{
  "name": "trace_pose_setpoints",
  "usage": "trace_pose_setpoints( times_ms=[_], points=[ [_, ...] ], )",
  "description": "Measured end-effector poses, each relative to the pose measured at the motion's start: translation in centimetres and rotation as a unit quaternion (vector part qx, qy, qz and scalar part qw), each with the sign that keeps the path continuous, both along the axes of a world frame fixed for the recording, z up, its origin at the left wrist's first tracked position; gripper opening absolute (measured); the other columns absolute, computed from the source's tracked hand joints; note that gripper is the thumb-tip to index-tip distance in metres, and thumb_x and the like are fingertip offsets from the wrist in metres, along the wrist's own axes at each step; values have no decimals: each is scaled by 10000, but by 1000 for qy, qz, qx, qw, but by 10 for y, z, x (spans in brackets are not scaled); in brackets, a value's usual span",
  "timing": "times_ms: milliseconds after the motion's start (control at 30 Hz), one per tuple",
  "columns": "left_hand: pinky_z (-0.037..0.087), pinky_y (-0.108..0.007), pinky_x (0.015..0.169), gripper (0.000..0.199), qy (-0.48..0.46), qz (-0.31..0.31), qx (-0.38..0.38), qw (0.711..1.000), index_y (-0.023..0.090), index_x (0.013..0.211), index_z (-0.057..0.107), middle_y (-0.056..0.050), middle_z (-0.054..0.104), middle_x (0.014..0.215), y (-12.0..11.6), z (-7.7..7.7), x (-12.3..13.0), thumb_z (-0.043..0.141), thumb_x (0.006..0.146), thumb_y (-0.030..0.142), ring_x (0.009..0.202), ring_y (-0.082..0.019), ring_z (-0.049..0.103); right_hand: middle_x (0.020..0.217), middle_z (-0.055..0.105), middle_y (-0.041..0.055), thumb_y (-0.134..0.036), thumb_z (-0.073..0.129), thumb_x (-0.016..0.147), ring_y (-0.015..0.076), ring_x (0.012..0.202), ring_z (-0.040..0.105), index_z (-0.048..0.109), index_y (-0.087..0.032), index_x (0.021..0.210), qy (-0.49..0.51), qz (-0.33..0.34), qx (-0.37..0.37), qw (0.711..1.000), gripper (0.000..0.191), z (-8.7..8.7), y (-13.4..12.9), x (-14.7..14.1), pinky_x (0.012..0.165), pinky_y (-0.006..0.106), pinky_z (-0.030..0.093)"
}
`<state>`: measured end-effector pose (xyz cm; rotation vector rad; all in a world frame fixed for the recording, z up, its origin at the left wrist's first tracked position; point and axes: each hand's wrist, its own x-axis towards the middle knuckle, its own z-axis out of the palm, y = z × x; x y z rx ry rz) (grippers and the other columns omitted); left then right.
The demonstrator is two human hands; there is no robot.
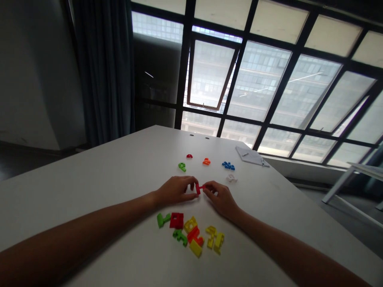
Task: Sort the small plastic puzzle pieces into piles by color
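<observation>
Between my two hands, just above the white table, is a red plastic toy block (198, 189) with a thin arm pointing right. My left hand (178, 189) pinches its wider end between thumb and fingers. The tip of the thin arm sits in the closed fingers of my right hand (220, 196). Nearer to me lies a loose group of pieces: a green block (163, 219), a red square block (176, 220), a darker green block (180, 236), an orange block (195, 235) and several yellow blocks (196, 248).
Beyond my hands on the table (125, 167) lie a light green piece (182, 166), a small red piece (189, 156), an orange piece (206, 161), blue pieces (228, 165) and a white piece (231, 178). Paper with pens (251, 156) rests near the far right edge.
</observation>
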<state>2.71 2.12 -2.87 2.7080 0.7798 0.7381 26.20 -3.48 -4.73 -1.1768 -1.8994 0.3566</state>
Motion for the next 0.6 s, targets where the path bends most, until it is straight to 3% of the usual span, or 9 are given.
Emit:
trace_pose_setpoints(
  times_ms=[333,500,600],
  points=[
    [449,-226,668,398,-8,-5,0,1000,243,1306,622,2,730,995,1,-2,0,588,947,411,723,-128,637,799,732,23,-240,695,884,167,714,660,706,-189,917,-21,-9,18,1000,62,0,-1,-1,713,288,517],
    [424,-244,661,403,21,25,-8,999,265,1299,646,10,725,909,1,-2,2,553,962,465,714,-142,634,1046,742,67,-209,661,899,182,822,666,684,-202,1129,-34,-11,72,997,231,-3,-1,0,768,312,531],
    [390,-259,633,428,75,56,-10,996,299,1297,663,13,718,829,3,-4,5,591,927,502,720,-170,645,917,736,38,-142,632,895,187,814,653,714,-217,1013,-93,13,68,993,162,-7,1,1,793,319,516]
  ],
)
